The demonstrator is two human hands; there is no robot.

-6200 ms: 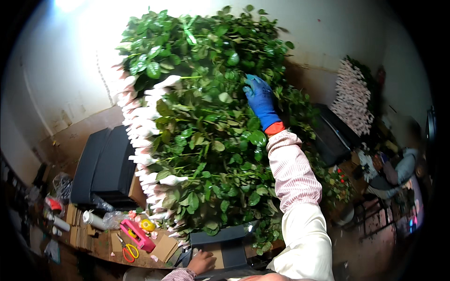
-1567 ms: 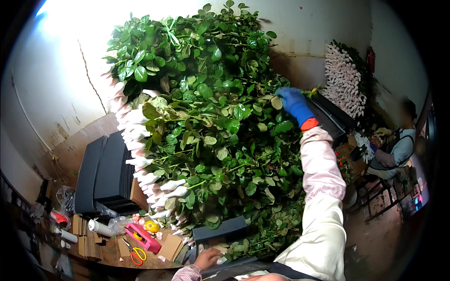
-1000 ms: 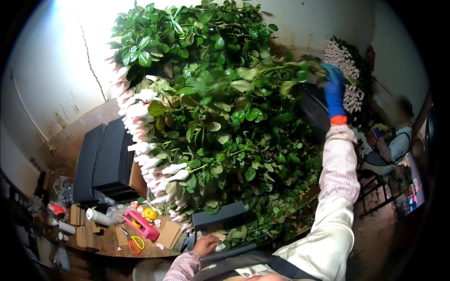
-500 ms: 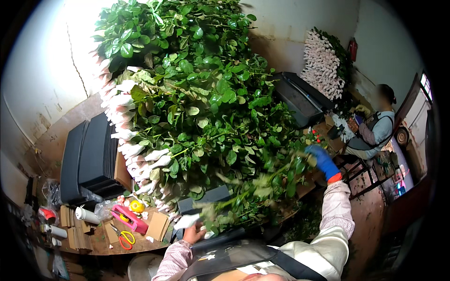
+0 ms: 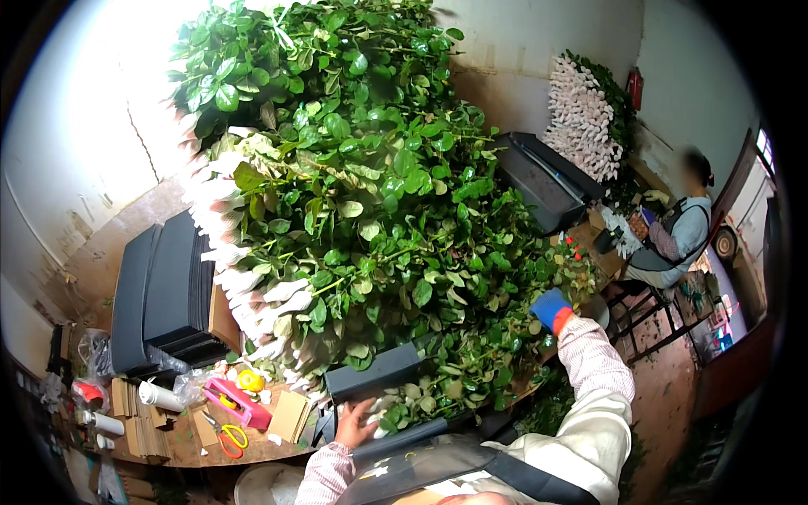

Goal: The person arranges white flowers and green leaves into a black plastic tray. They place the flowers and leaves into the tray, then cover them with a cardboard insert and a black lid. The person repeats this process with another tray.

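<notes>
- The bare left hand is held with fingers spread, laid against a pale sleeved head; if it is pressed hard there, the petals could be bruised.
- The right hand, gloved in blue, is curled at the far end of the leafy stems; whether any stem is gripped cannot be told. If a tangled one is pulled from there, leaves could be torn or a stem snapped.
- Between the hands, the stems are spread along a dark box, whose upright wall is set just beyond the left hand; heads could be crushed if they are pushed into that wall.
- Left of the left hand, cardboard pieces, scissors and a pink tape dispenser are laid on the counter; the scissors could be knocked off by a sideways sweep, being placed near its edge.
- Beyond both hands, a tall pile of foliage is stacked; it could slump if its lower stems are snagged.
- Well beyond the right hand, a co-worker is seated.
</notes>
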